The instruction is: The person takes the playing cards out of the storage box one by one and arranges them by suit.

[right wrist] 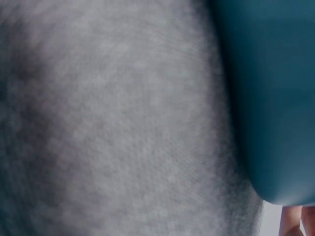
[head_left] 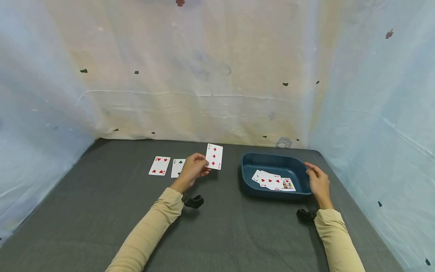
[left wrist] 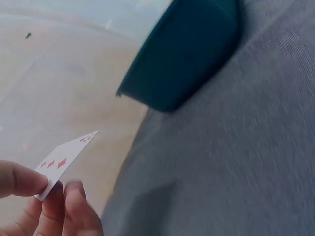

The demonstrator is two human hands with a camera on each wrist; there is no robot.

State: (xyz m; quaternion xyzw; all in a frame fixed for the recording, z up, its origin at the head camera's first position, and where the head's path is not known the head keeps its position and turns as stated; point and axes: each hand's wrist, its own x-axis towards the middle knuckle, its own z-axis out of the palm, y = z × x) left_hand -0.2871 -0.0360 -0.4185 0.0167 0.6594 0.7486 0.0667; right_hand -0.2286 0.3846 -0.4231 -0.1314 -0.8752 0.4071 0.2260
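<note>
My left hand (head_left: 193,168) pinches a three of diamonds card (head_left: 214,156) by its lower left corner and holds it upright above the grey table. In the left wrist view the same card (left wrist: 66,160) sits between thumb and fingers (left wrist: 69,201). A four of hearts (head_left: 159,166) and a club card (head_left: 178,167) lie face up to the left of that hand. My right hand (head_left: 317,180) grips the right rim of a dark blue tray (head_left: 272,158), which holds several face-up cards (head_left: 273,181). The right wrist view shows the tray wall (right wrist: 268,98) and fingertips (right wrist: 295,223).
The grey cloth table (head_left: 217,234) is walled by pale plastic sheeting (head_left: 204,75) at the back and on both sides. Black wrist mounts (head_left: 193,201) sit under both sleeves.
</note>
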